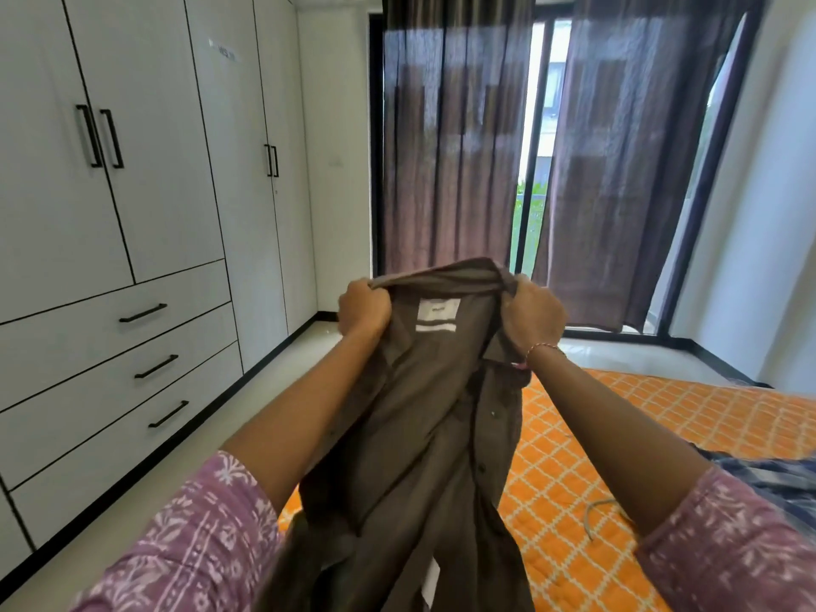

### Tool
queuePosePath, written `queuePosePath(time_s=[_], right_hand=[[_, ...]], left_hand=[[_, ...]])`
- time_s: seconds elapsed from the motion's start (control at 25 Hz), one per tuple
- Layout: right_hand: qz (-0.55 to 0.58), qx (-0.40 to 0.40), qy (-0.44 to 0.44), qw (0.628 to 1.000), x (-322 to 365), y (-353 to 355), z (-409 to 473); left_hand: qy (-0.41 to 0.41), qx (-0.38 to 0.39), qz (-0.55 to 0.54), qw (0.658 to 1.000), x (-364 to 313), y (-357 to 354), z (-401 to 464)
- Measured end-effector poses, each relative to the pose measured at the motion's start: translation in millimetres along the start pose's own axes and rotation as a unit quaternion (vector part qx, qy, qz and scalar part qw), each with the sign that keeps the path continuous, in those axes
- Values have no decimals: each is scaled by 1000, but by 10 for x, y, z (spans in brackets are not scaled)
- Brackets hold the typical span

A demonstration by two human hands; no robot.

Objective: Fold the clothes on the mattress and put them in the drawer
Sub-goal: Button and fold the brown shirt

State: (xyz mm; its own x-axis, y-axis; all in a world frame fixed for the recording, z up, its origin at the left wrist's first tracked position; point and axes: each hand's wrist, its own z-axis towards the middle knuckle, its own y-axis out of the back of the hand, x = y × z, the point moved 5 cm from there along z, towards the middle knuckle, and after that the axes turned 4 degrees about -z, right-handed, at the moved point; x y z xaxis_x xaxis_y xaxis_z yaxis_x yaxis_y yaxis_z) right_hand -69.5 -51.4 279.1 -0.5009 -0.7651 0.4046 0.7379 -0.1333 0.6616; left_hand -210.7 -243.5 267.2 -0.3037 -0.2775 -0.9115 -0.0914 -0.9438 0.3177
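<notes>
Both hands, left hand [363,307] and right hand [535,314], grip a brown button-up shirt [424,417] by its collar, held up unfolded above the orange mattress [618,439]. Wardrobe drawers [132,364] remain closed; folding has barely begun.

Your left hand [363,307] and right hand [534,318] grip a shirt [424,426] of matt grey-brown woven cloth — its label [437,314] looks like white fabric. The mattress [618,443] cover is quilted orange cloth. The wardrobe [145,214] fronts are smooth, matt white, with black handles [143,313] — likely metal. The curtains [446,139] are thin, sheer fabric.
</notes>
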Motion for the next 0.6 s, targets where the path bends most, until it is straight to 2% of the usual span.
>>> queuePosePath(time_s=[0.08, 0.16, 0.24, 0.28, 0.32, 0.36, 0.44, 0.48, 0.56, 0.6], right_hand=[[81, 46, -24, 995, 56, 9, 210], [42, 97, -18, 994, 158, 55, 332], [50, 13, -15, 999, 296, 256, 438], [83, -24, -11, 996, 382, 348, 507], [96, -23, -12, 995, 435, 383, 570], [79, 5, -2, 997, 480, 372, 628], [19, 56, -15, 998, 461, 322, 657], [8, 45, -23, 999, 438, 310, 643], [0, 38, -1, 999, 445, 227, 584], [-14, 83, 9, 996, 468, 137, 526]], left_hand=[[12, 36, -68, 997, -161, -88, 147], [8, -37, -68, 997, -266, 61, 184], [-123, -141, -66, 980, -504, 284, 129], [-188, -143, -43, 971, -615, 336, 86], [-229, -120, -5, 966, -678, 335, 49], [-226, -96, 44, 968, -649, 318, 87], [-87, -93, 60, 990, -485, 372, 187], [-39, -100, 69, 992, -438, 425, 188], [-25, -119, 29, 992, -419, 471, 186], [-14, -84, 35, 996, -395, 417, 211]])
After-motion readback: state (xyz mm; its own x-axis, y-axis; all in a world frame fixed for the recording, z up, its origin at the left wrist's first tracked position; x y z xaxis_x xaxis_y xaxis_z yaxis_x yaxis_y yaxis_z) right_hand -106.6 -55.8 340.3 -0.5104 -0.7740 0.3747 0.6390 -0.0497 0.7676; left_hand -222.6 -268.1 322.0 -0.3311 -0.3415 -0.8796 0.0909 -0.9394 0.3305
